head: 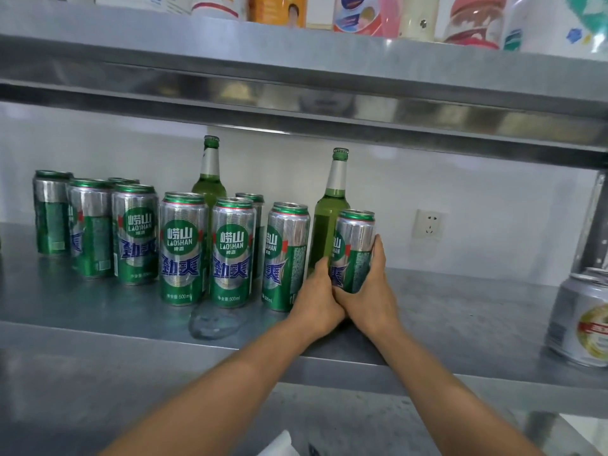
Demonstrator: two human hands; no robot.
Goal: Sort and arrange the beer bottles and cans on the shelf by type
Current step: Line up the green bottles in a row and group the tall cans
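Note:
Several green-and-silver Laoshan beer cans (182,248) stand in a row on the steel shelf (98,311). Two green glass bottles stand behind them: one bottle (209,172) at the centre, another bottle (332,205) further right. Both my hands wrap the rightmost green can (353,241), which stands in front of the right bottle. My left hand (317,297) grips its lower left side, my right hand (371,287) its right side, thumb up along the can. A silver can with a red and gold label (582,320) stands apart at the far right.
An upper steel shelf (296,70) hangs low over the bottles and carries colourful packages. A wall socket (427,223) sits on the white wall behind. A wet patch (210,324) lies on the shelf near its front edge. Bare shelf stretches between my hands and the silver can.

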